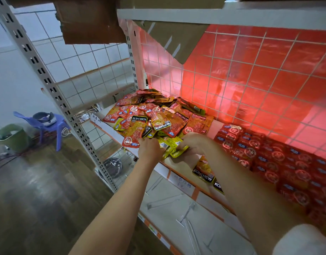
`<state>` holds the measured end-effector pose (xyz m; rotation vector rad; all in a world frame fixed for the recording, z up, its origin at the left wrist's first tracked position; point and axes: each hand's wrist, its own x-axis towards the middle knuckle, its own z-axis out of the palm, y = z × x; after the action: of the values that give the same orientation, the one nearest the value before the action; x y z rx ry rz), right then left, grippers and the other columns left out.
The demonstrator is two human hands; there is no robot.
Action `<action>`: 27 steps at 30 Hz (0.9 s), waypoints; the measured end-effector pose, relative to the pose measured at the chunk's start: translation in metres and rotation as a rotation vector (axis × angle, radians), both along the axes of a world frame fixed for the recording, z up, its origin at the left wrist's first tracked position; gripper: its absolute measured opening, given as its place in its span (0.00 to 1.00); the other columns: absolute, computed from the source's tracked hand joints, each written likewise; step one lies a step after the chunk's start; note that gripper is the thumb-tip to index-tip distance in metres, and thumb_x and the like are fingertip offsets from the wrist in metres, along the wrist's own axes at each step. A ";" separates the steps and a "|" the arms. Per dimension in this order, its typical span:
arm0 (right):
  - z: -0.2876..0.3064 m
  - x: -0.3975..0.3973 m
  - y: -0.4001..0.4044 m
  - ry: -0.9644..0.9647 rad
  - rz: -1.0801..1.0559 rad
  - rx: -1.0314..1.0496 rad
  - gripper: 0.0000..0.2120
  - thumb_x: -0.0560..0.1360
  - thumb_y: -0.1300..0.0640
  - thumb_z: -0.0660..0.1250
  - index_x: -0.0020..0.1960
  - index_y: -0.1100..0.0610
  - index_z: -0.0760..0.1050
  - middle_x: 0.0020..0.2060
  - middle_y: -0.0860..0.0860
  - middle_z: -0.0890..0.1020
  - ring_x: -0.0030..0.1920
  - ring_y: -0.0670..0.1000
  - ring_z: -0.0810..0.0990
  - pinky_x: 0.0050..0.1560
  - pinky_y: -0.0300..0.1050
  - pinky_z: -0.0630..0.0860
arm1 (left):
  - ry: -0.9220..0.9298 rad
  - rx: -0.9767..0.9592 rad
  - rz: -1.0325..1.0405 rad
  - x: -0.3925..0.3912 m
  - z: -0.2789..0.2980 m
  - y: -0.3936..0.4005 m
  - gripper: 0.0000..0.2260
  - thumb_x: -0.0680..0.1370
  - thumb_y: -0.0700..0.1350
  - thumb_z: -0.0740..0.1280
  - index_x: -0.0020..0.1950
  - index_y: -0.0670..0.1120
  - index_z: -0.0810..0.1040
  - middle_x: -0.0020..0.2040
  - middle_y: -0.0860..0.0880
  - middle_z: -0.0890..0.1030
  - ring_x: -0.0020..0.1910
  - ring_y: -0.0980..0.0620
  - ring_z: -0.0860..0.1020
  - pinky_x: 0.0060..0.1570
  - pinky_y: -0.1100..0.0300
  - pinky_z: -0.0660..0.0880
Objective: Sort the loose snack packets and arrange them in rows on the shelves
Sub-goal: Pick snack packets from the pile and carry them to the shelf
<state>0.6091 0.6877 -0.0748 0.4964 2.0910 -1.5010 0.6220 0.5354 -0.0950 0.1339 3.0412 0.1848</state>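
A loose heap of red, orange and yellow snack packets [154, 115] lies on the left part of the white shelf [110, 128]. At its near edge lie several yellow packets [172, 146]. My left hand [149, 149] and my right hand [194, 144] both reach into these yellow packets, with fingers curled on them from either side. To the right, red packets [268, 159] lie in neat rows along the shelf. Two orange packets with black bands [204, 170] lie at the shelf's front edge under my right forearm.
A wire grid back panel [250, 74] with red backing closes the shelf behind. A cardboard box [88, 21] sits on the shelf above. Metal hooks lie on the lower shelf [176, 208]. A blue plastic chair [48, 126] and a green bin [13, 135] stand on the wooden floor at left.
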 end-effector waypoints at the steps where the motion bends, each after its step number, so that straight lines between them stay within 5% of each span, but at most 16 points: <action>1: -0.002 -0.001 0.001 -0.009 0.001 -0.027 0.25 0.73 0.68 0.69 0.67 0.68 0.65 0.66 0.59 0.68 0.61 0.62 0.74 0.49 0.53 0.80 | 0.011 0.045 0.001 -0.001 -0.003 -0.001 0.20 0.79 0.57 0.61 0.55 0.40 0.75 0.56 0.42 0.78 0.59 0.41 0.72 0.61 0.52 0.64; 5: -0.007 -0.005 -0.004 -0.018 0.015 0.017 0.34 0.70 0.59 0.75 0.70 0.67 0.64 0.68 0.60 0.67 0.61 0.63 0.74 0.48 0.58 0.80 | 0.010 0.175 0.003 0.002 -0.008 -0.001 0.21 0.78 0.58 0.62 0.56 0.41 0.75 0.57 0.42 0.77 0.61 0.43 0.70 0.60 0.53 0.62; 7: -0.010 -0.008 -0.006 0.003 0.031 0.110 0.28 0.68 0.56 0.76 0.62 0.67 0.70 0.58 0.61 0.76 0.54 0.62 0.79 0.53 0.60 0.79 | -0.024 0.244 0.039 0.002 -0.007 0.003 0.20 0.78 0.57 0.62 0.56 0.40 0.75 0.58 0.41 0.76 0.61 0.42 0.70 0.60 0.52 0.62; 9: -0.006 -0.006 -0.007 0.020 0.073 0.158 0.18 0.70 0.55 0.74 0.52 0.66 0.74 0.46 0.58 0.77 0.45 0.57 0.79 0.46 0.52 0.80 | -0.066 0.339 0.106 0.002 -0.004 0.008 0.19 0.78 0.55 0.64 0.59 0.41 0.74 0.60 0.40 0.75 0.62 0.40 0.69 0.61 0.50 0.63; 11: 0.000 0.000 -0.007 0.046 0.104 0.192 0.13 0.73 0.56 0.71 0.48 0.64 0.74 0.41 0.56 0.74 0.40 0.54 0.75 0.36 0.46 0.74 | -0.102 0.569 0.240 0.002 0.000 0.011 0.20 0.77 0.49 0.65 0.67 0.44 0.72 0.63 0.41 0.74 0.62 0.40 0.70 0.62 0.50 0.67; 16: 0.000 0.018 -0.001 0.074 -0.019 -0.132 0.06 0.74 0.67 0.67 0.48 0.64 0.71 0.40 0.58 0.75 0.38 0.54 0.76 0.37 0.46 0.76 | -0.137 1.262 0.590 0.005 0.014 0.016 0.25 0.77 0.41 0.65 0.73 0.42 0.64 0.60 0.42 0.74 0.47 0.47 0.75 0.52 0.52 0.73; 19: 0.004 0.028 0.004 0.110 -0.012 -0.255 0.05 0.75 0.70 0.64 0.42 0.63 0.70 0.36 0.58 0.78 0.33 0.54 0.79 0.32 0.43 0.79 | -0.261 1.492 0.651 0.003 0.018 0.015 0.26 0.74 0.41 0.68 0.71 0.38 0.66 0.64 0.40 0.74 0.57 0.40 0.76 0.54 0.48 0.75; 23: 0.011 0.038 0.016 0.180 -0.042 -0.290 0.07 0.74 0.68 0.67 0.48 0.60 0.71 0.39 0.56 0.79 0.35 0.52 0.80 0.31 0.43 0.77 | -0.328 1.583 0.686 0.008 0.022 0.010 0.07 0.75 0.39 0.67 0.52 0.39 0.75 0.43 0.44 0.76 0.33 0.51 0.73 0.30 0.62 0.69; 27: 0.013 0.042 0.017 0.269 -0.091 -0.352 0.14 0.72 0.64 0.70 0.55 0.57 0.71 0.47 0.54 0.80 0.45 0.54 0.80 0.45 0.49 0.77 | -0.427 1.827 0.601 0.020 0.034 0.007 0.04 0.79 0.37 0.63 0.48 0.38 0.76 0.41 0.45 0.78 0.40 0.49 0.78 0.38 0.57 0.78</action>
<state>0.6511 0.7050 -0.0621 0.2706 1.9505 -2.0338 0.6418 0.5429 -0.0608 -0.5855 1.4510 2.3556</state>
